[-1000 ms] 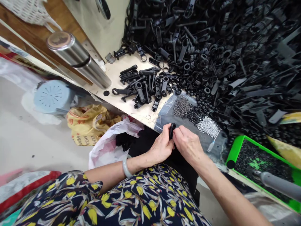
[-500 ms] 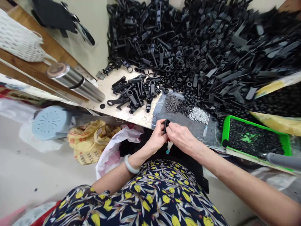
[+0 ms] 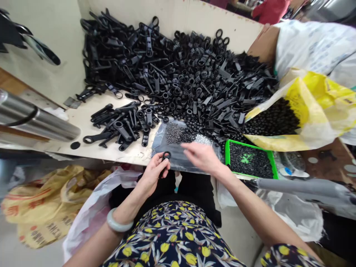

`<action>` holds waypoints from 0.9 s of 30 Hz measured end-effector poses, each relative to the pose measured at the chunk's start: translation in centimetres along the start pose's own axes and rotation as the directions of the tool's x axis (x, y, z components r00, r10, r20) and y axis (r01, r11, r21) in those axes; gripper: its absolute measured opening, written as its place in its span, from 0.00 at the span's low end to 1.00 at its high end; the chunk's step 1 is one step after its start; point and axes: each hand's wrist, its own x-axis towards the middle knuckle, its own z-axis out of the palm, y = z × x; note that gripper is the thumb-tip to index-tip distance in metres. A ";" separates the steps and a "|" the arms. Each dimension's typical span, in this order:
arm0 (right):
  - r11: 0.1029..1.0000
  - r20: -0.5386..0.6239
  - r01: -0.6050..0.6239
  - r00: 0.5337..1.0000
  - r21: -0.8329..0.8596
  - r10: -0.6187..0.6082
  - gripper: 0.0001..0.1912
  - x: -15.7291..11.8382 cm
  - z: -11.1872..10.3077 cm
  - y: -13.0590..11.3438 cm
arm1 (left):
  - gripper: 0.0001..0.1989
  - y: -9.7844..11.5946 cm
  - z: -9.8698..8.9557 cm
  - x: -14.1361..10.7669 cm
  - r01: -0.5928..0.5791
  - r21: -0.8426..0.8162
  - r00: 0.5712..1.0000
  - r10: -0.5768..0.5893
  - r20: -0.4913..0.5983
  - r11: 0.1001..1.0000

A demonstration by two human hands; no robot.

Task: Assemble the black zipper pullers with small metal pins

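Pulled R hand (image 3: 204, 157) off the black part (image 3: 167, 152), now over mat (image 3: 180, 160) nr the tiny black pcs (image 3: 189, 137); can't tell if it's pinching anything. My L hand (image 3: 152, 172) grips the black part, mat's near-left edge; two-handed work's paused, imo.

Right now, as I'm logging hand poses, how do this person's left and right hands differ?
The left hand is closed on a black ring-ended part; the right hand is out over the grey mat, fingers extended, with no held part visible. The left hand has a pale bangle beyond its wrist; the right hand has none. Both hands are ungloved.
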 end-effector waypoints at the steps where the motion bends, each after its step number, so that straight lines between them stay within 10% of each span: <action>1: 0.989 -0.146 -0.140 0.980 -0.039 0.133 0.13 0.4 -1.0 1.7 | 0.23 0.2 0.1 0.0 -0.002 0.010 1.000 0.002 -0.008 1.000; 4: 0.890 -0.378 -0.416 0.867 -0.188 0.325 0.12 1.2 -3.0 5.9 | 0.22 0.5 0.6 0.2 -0.032 0.015 0.999 0.032 -0.009 0.999; 12: 0.792 -0.276 -0.421 0.904 -0.442 0.327 0.12 2.3 -3.4 7.7 | 0.20 1.3 2.7 1.4 -0.036 -0.101 0.999 0.035 -0.009 0.994; 17: 0.859 -0.360 -0.414 0.785 0.299 0.504 0.09 0.4 -3.5 4.7 | 0.23 1.8 3.0 1.7 0.026 -0.235 0.999 -0.019 0.030 0.972; 20: 0.382 -0.043 -0.302 0.733 0.873 0.679 0.19 -0.9 -1.2 1.1 | 0.25 1.7 3.6 1.6 -0.002 -0.253 1.000 0.005 0.011 0.967; 23: 0.045 0.178 -0.276 0.728 0.960 0.662 0.20 -1.6 2.2 -2.4 | 0.27 1.2 4.5 1.4 -0.069 -0.238 0.998 0.067 -0.015 0.969; 27: 0.151 0.050 -0.217 0.711 0.964 0.702 0.17 -2.0 5.2 -4.5 | 0.28 0.6 5.1 1.1 -0.128 -0.238 0.992 0.123 -0.036 0.963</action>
